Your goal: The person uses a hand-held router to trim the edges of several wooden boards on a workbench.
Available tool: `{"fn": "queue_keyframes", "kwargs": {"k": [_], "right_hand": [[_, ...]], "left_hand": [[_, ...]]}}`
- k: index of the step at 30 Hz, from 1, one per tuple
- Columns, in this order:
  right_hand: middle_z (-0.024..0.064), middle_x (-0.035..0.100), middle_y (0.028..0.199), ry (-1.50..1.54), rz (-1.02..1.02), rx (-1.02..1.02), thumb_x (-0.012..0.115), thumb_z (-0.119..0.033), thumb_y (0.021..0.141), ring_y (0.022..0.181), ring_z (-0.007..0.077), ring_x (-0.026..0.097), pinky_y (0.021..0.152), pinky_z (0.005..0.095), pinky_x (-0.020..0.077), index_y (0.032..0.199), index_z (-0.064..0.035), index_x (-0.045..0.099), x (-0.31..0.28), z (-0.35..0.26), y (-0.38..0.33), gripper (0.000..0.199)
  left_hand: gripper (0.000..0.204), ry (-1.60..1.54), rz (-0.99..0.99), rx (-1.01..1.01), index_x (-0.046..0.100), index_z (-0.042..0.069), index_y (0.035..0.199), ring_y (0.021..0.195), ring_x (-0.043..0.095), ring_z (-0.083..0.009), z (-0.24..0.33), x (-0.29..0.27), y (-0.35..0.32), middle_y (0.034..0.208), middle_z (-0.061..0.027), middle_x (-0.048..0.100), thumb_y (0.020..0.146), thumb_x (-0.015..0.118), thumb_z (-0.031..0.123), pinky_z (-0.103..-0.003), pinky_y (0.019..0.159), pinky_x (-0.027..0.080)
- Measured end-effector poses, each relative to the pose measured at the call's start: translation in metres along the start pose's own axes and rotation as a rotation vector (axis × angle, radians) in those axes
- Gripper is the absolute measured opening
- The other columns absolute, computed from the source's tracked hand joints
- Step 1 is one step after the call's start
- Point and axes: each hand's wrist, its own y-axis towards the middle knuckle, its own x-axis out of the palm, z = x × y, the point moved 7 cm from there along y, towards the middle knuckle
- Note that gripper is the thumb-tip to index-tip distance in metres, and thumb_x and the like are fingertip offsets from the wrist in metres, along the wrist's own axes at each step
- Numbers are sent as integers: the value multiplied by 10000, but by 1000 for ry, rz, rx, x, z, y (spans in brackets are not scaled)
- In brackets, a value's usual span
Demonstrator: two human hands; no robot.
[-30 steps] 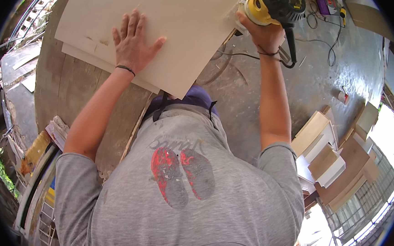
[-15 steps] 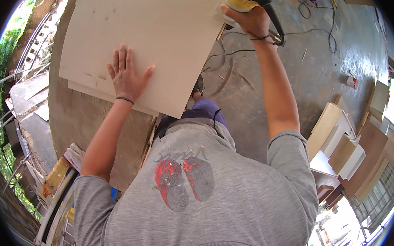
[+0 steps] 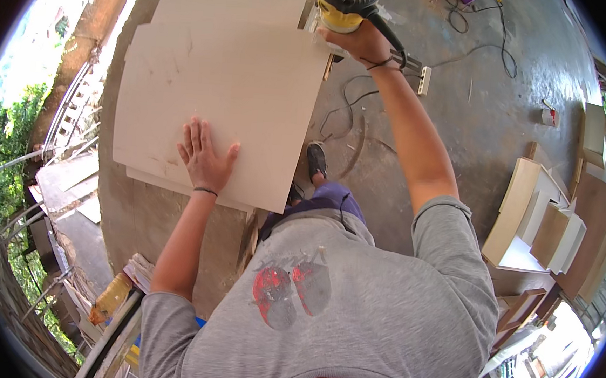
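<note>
My left hand [image 3: 208,163] lies flat with spread fingers on the near part of a pale board [image 3: 253,101]. My right hand [image 3: 361,43] reaches far forward, its fingers wrapped round the yellow body of a black-topped trim router [image 3: 340,17]. The router stands upright at the board's far right edge; its base is partly hidden by my hand. A black cord runs from its top past my wrist. Other pale sheets lie under the board, one showing beyond its far edge [image 3: 235,5].
A power strip [image 3: 424,80] and loose cables lie on the concrete floor at the right. Farther right stand a small red and white can [image 3: 548,117] and pale cabinet pieces [image 3: 526,212]. My shoe [image 3: 317,160] is beside the board's right edge. Railings and rubble line the left.
The view has shifted, so the board sits lower in it and its far end shows. My right hand still holds the router at the edge; my left hand stays flat on the board.
</note>
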Motion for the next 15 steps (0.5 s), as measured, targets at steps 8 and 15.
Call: {"fn": "queue_keyframes", "kwargs": {"k": [8,15], "right_hand": [[85,694,1047,-61,74,10,830,-363,697,956,205,656,843,333,518,1093,-52,649,-34,7,2,536],[58,708,1014,-48,89,229,837,-289,713,920,146,668,806,316,537,1022,-55,687,-104,-41,-71,415]], "left_hand": [[856,-43,108,130,341,53,1447,1458,161,-318,7,1,-4,1552,-130,255,827,593,586,-582,1135,80],[803,-244,-6,497,409,76,1411,1451,186,-318,156,18,55,1540,-131,282,780,667,502,-607,1122,90]]}}
